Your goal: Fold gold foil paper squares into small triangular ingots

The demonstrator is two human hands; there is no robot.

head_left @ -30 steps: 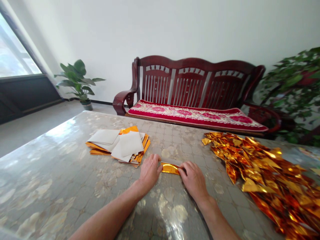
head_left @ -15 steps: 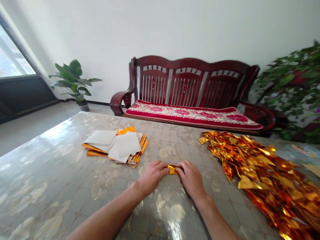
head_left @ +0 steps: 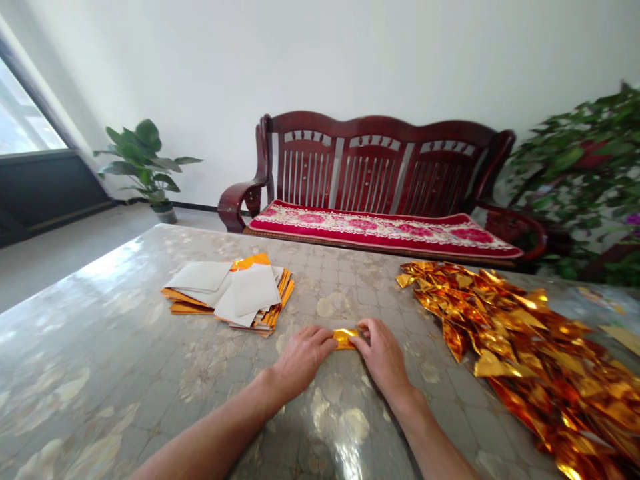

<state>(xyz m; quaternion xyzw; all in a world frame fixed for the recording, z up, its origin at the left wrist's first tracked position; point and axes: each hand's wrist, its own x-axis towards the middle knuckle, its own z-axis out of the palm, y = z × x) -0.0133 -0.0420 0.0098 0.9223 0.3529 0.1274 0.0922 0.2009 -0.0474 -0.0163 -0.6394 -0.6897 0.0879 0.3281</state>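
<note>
Fingers of the left hand [head_left: 306, 353] and right hand [head_left: 383, 352] pinch opposite ends of a gold strip [head_left: 345, 339], well in from the surface's [head_left: 210, 373] far edge. Paper sheets [head_left: 256, 290] lie stacked toward the far left corner; folded foil pieces [head_left: 540, 353] heap rightward. Beyond stands a bench [head_left: 370, 175].

Bright room; daylight entered through the window [head_left: 27, 113] at far left. Glare whitened the tabletop [head_left: 117, 267] toward its far left corner, with another hot patch low centre. Gold foil strip [head_left: 345, 337] and foil heap [head_left: 530, 340] glinted. Right-hand foliage [head_left: 590, 167] looked smeared; edges stretched, wide-angle.
</note>
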